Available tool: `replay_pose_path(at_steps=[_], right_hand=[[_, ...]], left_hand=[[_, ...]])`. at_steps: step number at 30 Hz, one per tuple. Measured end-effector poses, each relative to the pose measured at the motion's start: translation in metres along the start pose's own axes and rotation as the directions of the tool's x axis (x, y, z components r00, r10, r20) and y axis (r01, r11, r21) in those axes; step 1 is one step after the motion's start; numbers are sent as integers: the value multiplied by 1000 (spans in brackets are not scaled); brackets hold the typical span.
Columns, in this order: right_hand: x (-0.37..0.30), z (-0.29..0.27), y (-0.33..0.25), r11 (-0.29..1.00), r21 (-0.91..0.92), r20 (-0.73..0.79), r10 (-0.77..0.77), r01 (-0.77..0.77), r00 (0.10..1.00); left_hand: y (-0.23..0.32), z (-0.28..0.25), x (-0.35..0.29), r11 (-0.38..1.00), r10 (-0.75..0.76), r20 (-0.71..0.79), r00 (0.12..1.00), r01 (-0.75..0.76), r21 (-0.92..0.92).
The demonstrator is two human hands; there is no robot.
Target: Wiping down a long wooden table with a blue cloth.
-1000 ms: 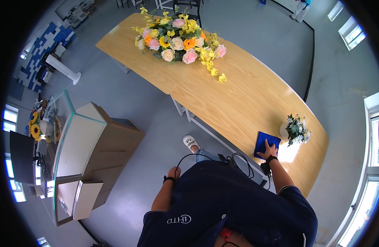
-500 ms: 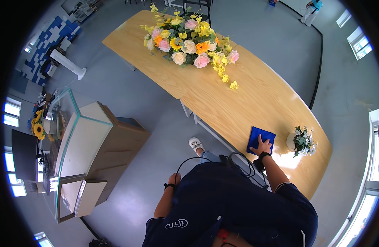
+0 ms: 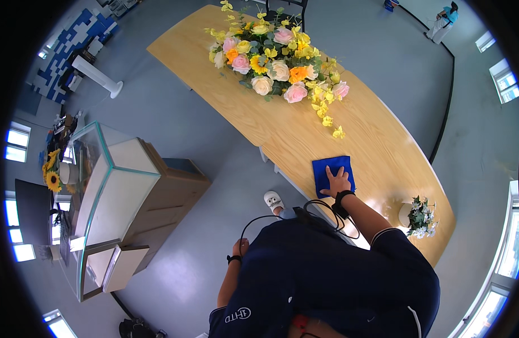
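Resting splayed and unclenched, your right grip [image 3: 338, 181] lies over the blue cloth [image 3: 321, 171] on the table [image 3: 378, 143], right of centre in the frame, probably to spread pressure; your left grip [image 3: 241, 247], lower centre, looks curled, contents unclear

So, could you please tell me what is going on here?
A person's right hand is spread on a folded blue cloth lying near the edge of a wooden table. The left hand is at the person's side, off the table, by a black cable; whether it grips that is unclear. A large flower arrangement stands farther along the table, and a small potted plant stands nearer its right end.
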State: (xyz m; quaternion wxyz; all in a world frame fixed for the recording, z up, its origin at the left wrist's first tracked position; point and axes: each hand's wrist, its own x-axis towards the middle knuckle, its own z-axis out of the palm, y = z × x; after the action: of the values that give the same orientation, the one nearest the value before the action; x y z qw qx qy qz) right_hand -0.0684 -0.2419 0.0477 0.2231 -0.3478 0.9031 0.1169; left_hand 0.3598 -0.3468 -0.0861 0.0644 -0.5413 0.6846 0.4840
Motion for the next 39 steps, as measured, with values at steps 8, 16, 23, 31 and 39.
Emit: replay_pose_path(at_steps=[8, 16, 23, 31, 39], right_hand=[[64, -45, -51, 935, -91, 81, -336, 342, 938], [96, -72, -95, 846, -137, 118, -503, 516, 856], [105, -76, -121, 913, -61, 115, -396, 404, 911], [106, -67, -116, 921, 45, 120, -388, 386, 914], [103, -74, -107, 939, 137, 142, -335, 317, 931]], left_hand=[[-18, -7, 12, 987, -148, 70, 987, 142, 75], [-86, 24, 14, 992, -88, -29, 996, 85, -88], [-56, 15, 10, 986, -147, -24, 989, 145, -83], [-23, -3, 7, 996, -92, -29, 995, 91, -16], [-3, -7, -3, 998, -54, -38, 998, 55, 30]])
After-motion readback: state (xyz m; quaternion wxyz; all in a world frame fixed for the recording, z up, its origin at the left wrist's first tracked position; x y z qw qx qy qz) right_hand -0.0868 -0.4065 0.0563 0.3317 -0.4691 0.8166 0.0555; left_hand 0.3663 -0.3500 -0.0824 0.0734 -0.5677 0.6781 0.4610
